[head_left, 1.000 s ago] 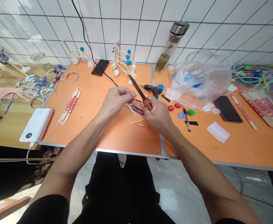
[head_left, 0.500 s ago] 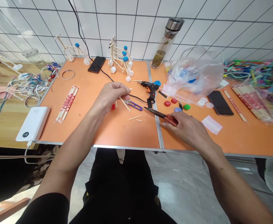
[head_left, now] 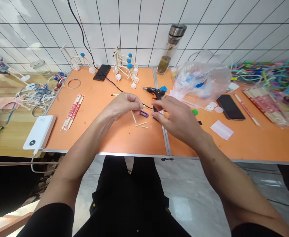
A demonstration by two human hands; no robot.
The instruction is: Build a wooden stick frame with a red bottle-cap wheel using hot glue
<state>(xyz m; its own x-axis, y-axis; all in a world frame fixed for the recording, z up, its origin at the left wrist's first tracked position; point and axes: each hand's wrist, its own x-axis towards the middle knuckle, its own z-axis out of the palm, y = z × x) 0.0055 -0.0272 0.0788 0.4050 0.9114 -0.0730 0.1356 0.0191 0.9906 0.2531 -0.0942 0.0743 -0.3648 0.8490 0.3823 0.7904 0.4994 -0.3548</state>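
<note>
My left hand [head_left: 121, 106] is pinched shut on a thin wooden stick [head_left: 133, 117], whose lower end pokes out below the fingers. My right hand [head_left: 176, 116] hovers just right of it, fingers apart and holding nothing visible. Under those fingers lies a black hot glue gun [head_left: 155, 93] with its black cable [head_left: 148, 106] running past my left fingertips. Blue-handled snips [head_left: 143, 114] lie partly hidden between my hands. Two short stick pieces [head_left: 141, 124] rest on the orange table [head_left: 109, 138] below them.
Stick models with blue balls [head_left: 124, 67] and a phone [head_left: 102, 72] stand at the back. A plastic bag [head_left: 201, 79], glass bottle [head_left: 171, 47] and second phone [head_left: 230, 107] are to the right. Wrapped chopsticks [head_left: 72, 112] and a power bank [head_left: 39, 132] are to the left.
My right hand has come left from the table's right side and no longer shows the red-handled pliers. They are out of sight. My left hand has barely moved.
</note>
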